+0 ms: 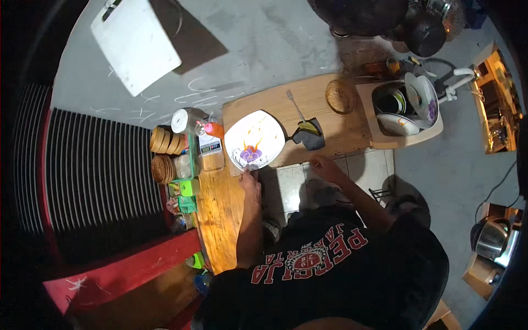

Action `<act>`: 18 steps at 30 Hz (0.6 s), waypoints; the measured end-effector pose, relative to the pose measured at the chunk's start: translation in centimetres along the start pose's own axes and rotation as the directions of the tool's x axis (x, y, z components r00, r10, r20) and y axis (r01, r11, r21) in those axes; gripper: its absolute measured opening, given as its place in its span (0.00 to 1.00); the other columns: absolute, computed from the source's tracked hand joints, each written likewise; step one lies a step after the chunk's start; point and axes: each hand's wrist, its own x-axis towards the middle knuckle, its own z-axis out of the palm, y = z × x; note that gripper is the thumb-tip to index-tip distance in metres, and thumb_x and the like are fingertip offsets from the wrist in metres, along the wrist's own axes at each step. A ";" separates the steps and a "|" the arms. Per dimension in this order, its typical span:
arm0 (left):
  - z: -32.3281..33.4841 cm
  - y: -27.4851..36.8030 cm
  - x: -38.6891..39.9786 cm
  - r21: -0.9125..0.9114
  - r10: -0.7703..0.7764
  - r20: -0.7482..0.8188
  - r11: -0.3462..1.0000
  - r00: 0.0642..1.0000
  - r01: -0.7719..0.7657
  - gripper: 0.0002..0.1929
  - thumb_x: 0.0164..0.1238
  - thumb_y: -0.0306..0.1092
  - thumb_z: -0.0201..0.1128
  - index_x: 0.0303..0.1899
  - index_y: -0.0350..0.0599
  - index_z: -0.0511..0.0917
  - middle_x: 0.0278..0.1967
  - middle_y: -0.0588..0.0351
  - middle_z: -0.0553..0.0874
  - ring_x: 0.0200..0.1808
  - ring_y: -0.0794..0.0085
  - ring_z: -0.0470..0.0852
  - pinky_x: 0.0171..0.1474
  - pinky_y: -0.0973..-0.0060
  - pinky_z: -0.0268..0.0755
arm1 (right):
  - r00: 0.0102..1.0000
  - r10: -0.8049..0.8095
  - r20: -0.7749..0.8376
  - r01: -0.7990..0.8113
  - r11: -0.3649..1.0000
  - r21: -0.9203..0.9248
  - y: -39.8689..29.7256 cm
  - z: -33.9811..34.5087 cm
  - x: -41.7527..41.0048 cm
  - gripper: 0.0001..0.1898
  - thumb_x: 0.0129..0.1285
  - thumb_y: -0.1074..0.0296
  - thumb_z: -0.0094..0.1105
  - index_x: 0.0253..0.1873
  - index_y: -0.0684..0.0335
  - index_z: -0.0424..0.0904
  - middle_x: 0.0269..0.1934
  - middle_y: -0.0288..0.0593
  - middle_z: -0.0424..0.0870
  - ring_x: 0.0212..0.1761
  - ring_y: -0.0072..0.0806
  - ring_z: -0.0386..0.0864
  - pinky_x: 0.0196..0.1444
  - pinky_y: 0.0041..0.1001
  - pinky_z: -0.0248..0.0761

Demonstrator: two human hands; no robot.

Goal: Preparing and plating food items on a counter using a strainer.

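My left hand point(250, 181) grips the near edge of a white plate point(266, 130), which bears a purple flower print and orange sauce smears. The plate is over the left end of a light wooden board point(268, 98). My right hand point(326, 168) is at the board's front edge, near a dark folded item point(309, 140) with a yellowish patch in it; I see nothing in that hand, but its fingers are too blurred to read. A metal fork point(295, 105) lies with its handle end against the dark item. Behind stands a round wicker basket point(340, 97).
A sink point(433, 134) holding stacked dishes point(398, 124) and a white faucet point(456, 84) are at the right. On the left are a kitchen scale point(210, 146), a pink-capped bottle point(214, 130), a clear jar point(189, 121) and wicker baskets point(163, 169). A white cutting board point(136, 47) hangs on the wall.
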 end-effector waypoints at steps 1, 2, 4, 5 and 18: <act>0.5 0.1 0.8 0.008 -0.008 0.000 1.000 1.000 0.008 0.05 0.76 0.27 0.58 0.46 0.38 0.78 0.41 0.52 0.84 0.41 0.69 0.83 0.45 0.75 0.81 | 0.999 0.012 -0.034 -0.012 1.000 0.000 0.4 -0.2 0.4 0.15 0.63 0.72 0.61 0.55 0.65 0.81 0.42 0.43 0.85 0.40 0.29 0.80 0.44 0.27 0.73; 0.8 -0.2 1.1 0.012 -0.016 -0.001 1.000 1.000 0.016 0.05 0.76 0.27 0.58 0.46 0.37 0.78 0.42 0.52 0.84 0.41 0.68 0.83 0.45 0.75 0.81 | 0.998 0.022 -0.067 -0.022 1.000 -0.002 1.0 -0.5 0.9 0.14 0.63 0.72 0.61 0.53 0.65 0.82 0.42 0.42 0.86 0.40 0.30 0.80 0.44 0.27 0.73; 1.2 -0.2 2.2 0.017 -0.027 -0.009 0.999 1.000 0.027 0.06 0.76 0.27 0.58 0.48 0.37 0.79 0.43 0.51 0.84 0.42 0.68 0.84 0.46 0.74 0.81 | 0.991 0.041 -0.124 -0.042 0.999 -0.007 2.3 -0.9 2.0 0.12 0.63 0.73 0.60 0.51 0.65 0.83 0.41 0.42 0.86 0.39 0.30 0.80 0.43 0.27 0.73; 0.8 0.0 2.5 0.008 -0.024 -0.031 1.000 0.999 0.024 0.07 0.76 0.27 0.57 0.48 0.36 0.79 0.43 0.51 0.84 0.42 0.67 0.84 0.46 0.74 0.81 | 0.992 0.036 -0.125 -0.034 0.999 0.019 0.6 -1.2 2.7 0.11 0.63 0.73 0.60 0.49 0.65 0.83 0.40 0.42 0.86 0.38 0.30 0.80 0.43 0.27 0.73; 2.3 0.8 3.2 0.015 -0.107 0.052 0.994 0.993 0.107 0.13 0.77 0.30 0.56 0.54 0.34 0.81 0.46 0.50 0.87 0.46 0.67 0.85 0.49 0.74 0.80 | 0.459 -0.291 -0.840 -0.072 0.930 -0.362 6.0 -10.0 17.0 0.19 0.68 0.63 0.59 0.60 0.61 0.71 0.54 0.43 0.76 0.40 0.28 0.76 0.46 0.28 0.72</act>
